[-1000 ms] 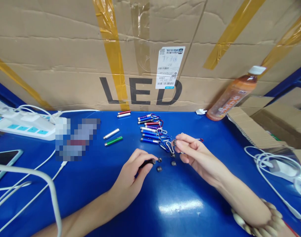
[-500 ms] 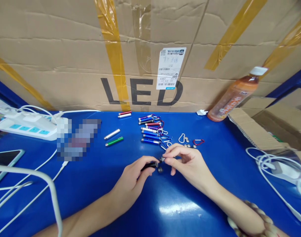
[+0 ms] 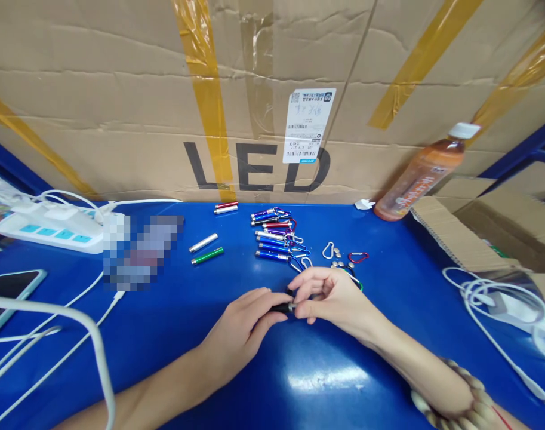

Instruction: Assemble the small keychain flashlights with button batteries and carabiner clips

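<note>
My left hand (image 3: 242, 327) is closed around a small black flashlight tube (image 3: 281, 308), holding it level just above the blue table (image 3: 209, 358). My right hand (image 3: 328, 298) pinches a small end cap against the tube's right end; the cap is mostly hidden by my fingers. Just behind my hands lies a pile of blue, purple and red keychain flashlights (image 3: 274, 239) with clips. Loose carabiner clips (image 3: 357, 257) and small button cells (image 3: 337, 253) lie to the right of the pile.
A silver tube (image 3: 203, 242) and a green tube (image 3: 207, 255) lie left of the pile. A big "LED" cardboard box (image 3: 254, 101) walls the back. A drink bottle (image 3: 422, 173) leans at right, beside an open carton (image 3: 491, 227). Power strip (image 3: 48, 230), phone (image 3: 8, 292) and white cables (image 3: 496, 298) flank the sides.
My right hand came down and left from near the clips, picked up a small part and brought it to the end of the black tube. The left hand stayed put.
</note>
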